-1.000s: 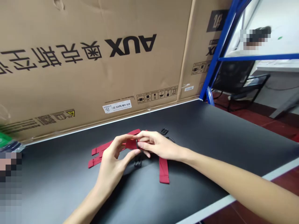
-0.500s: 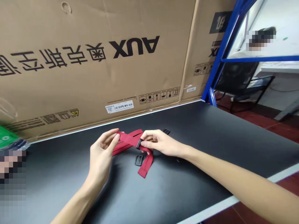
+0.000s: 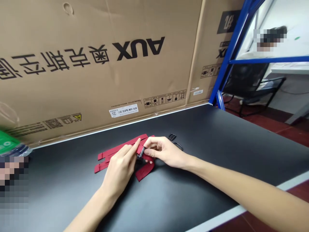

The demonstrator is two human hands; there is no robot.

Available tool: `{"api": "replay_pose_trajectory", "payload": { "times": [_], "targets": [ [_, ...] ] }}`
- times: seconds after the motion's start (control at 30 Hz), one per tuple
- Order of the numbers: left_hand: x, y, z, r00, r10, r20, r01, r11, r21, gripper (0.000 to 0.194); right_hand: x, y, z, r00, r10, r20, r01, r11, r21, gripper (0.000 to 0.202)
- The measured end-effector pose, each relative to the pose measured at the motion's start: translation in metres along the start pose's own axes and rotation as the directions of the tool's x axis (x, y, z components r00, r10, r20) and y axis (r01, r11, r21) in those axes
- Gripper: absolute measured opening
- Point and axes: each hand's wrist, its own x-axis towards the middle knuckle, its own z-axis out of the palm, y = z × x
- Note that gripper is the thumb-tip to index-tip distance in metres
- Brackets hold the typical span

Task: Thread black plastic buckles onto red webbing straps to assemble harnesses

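My right hand (image 3: 166, 151) pinches a black plastic slide buckle (image 3: 141, 152) with a red webbing strap (image 3: 145, 170) threaded through it. The strap's tail hangs below, toward the tabletop. Close up against the buckle, my left hand (image 3: 122, 166) has its fingers closed on the strap's other side; its thumb is mostly hidden. Behind and under my hands, more red straps (image 3: 123, 145) lie side by side on the black table (image 3: 205, 180). Beyond my right hand rest another black slide buckle (image 3: 172, 136) and a black ring (image 3: 178, 146).
A large cardboard box (image 3: 96, 80) stands along the table's back edge. At the left edge are a green package (image 3: 7, 143) and part of another person. A blue metal frame (image 3: 229, 54) rises at the back right, with a seated person and a black chair (image 3: 251, 80) beyond.
My left hand has moved right and down to the buckle, from holding the strap stretched out to the left. The straps lying behind show more, and the loose buckle below my hands is now mostly hidden.
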Motion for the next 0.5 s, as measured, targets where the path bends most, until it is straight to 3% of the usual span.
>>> {"api": "replay_pose_trajectory", "payload": {
  "times": [0.1,0.23,0.5],
  "targets": [
    [0.0006,-0.0005,-0.0004,0.997,0.072,0.005,-0.072,0.99,0.12,0.041,0.0007,0.0025,0.0014,1.0,-0.009,-0.007,0.009,1.0,0.011,0.042],
    [0.0005,-0.0002,-0.0008,0.995,0.093,0.019,-0.095,0.986,0.136,0.041,0.001,0.0052,0.002,1.0,-0.005,-0.026,0.004,1.0,-0.013,0.039],
    [-0.0003,0.0016,0.002,0.997,0.004,0.081,0.007,0.989,-0.146,0.037,0.0008,-0.0004,0.003,0.987,0.121,-0.109,-0.126,0.991,-0.045,0.035]
  ]
}}
